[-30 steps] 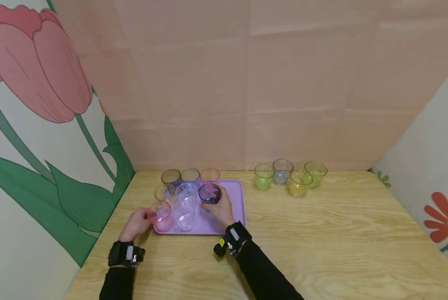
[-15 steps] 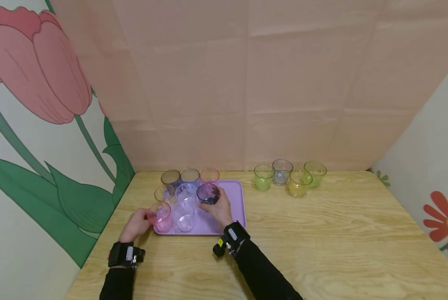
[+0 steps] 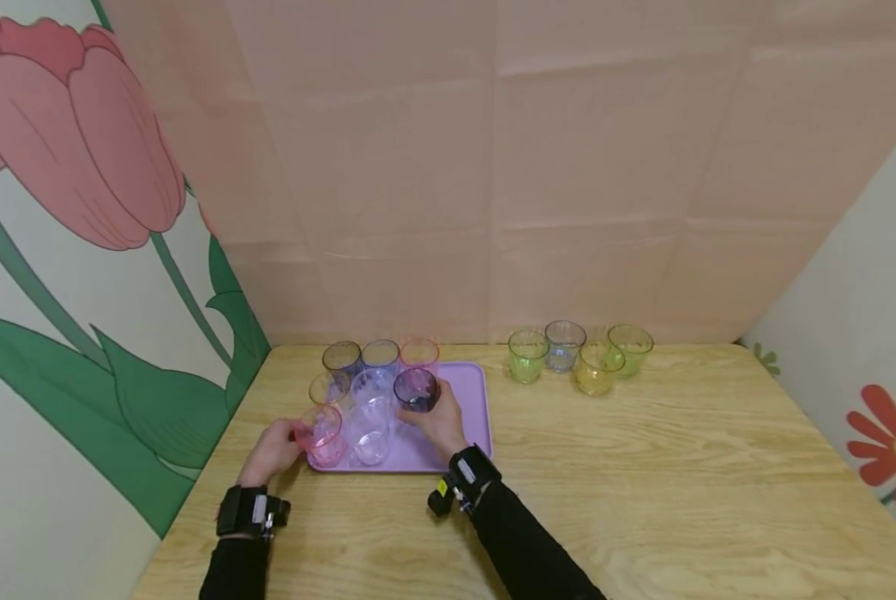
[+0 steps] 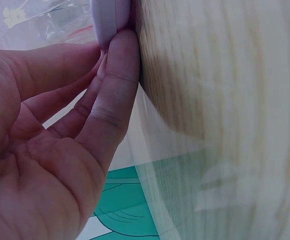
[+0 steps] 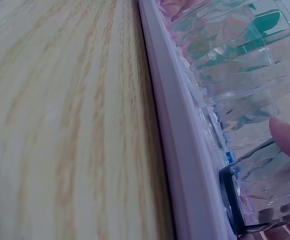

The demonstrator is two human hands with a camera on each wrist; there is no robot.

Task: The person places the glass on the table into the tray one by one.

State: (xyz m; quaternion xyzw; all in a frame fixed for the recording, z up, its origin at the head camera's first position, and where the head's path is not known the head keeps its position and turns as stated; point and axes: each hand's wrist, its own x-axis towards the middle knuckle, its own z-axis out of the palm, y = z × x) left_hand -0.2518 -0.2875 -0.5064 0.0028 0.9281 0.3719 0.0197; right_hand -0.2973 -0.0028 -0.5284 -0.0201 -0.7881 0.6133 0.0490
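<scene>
A lavender tray [image 3: 473,408] lies on the left part of the table and bears several glasses in rows. My left hand [image 3: 271,452] is at its front left corner; in the left wrist view the thumb and fingers pinch the tray's rim [image 4: 105,22]. Beside that hand stands a pink glass [image 3: 320,429], with clear glasses [image 3: 371,446] to its right. My right hand [image 3: 443,421] grips a dark-tinted glass [image 3: 417,393] over the tray, in front of another pink glass [image 3: 420,352]. In the right wrist view, the dark glass's thick base [image 5: 230,200] is close by the tray's edge.
Along the tray's back left are an amber-rimmed glass [image 3: 330,387], a dark glass [image 3: 342,357] and a blue glass [image 3: 381,354]. Back right on the wooden table [image 3: 643,475] stand a green glass [image 3: 528,358], a bluish glass [image 3: 565,346], a yellow glass [image 3: 596,375] and another green glass [image 3: 633,342].
Over the past second my right hand has shifted very slightly left with the dark-tinted glass. My left hand keeps its place at the tray's corner.
</scene>
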